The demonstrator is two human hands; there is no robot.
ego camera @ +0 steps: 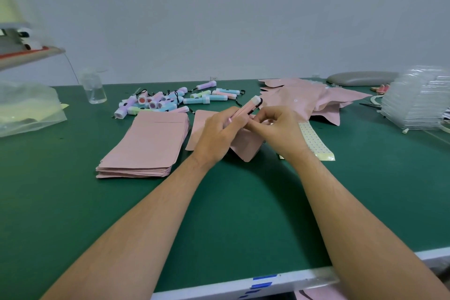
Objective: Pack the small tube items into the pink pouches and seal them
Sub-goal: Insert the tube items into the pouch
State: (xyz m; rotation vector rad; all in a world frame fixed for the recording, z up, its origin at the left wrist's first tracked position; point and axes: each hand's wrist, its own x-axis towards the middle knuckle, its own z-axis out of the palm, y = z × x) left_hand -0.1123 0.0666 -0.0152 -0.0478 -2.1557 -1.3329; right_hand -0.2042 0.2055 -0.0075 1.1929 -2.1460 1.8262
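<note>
At the far left of the green-topped table (pixel 73 190) a crumpled clear plastic bag (pixel 26 109) is seen, with a clear plastic cup (pixel 93 90) at its two o'clock. A loose pile of pastel plastic tubes (pixel 168 102) with black cords lies at eleven o'clock from the hands. A neat stack of flat pink paper pouches (pixel 148 146) is set just beside them at nine o'clock.

The left hand (pixel 219 136) is closed on a pink plastic tube (pixel 247 108) with a white cap; the fingers are wrapped round its lower half and the cap is tilted toward one o'clock. The right hand (pixel 277 129) is curled, its fingers pinched together on the top edge of a single pink paper pouch (pixel 246 148) that hangs under both hands.

A dotted sticker strip (pixel 314 141) lies at three o'clock, a heap of filled pink pouches (pixel 314 100) at one o'clock, and stacked clear plastic trays (pixel 418 102) at the far right. Bare green surface is left open toward six o'clock, as far as the white front edge (pixel 243 282).
</note>
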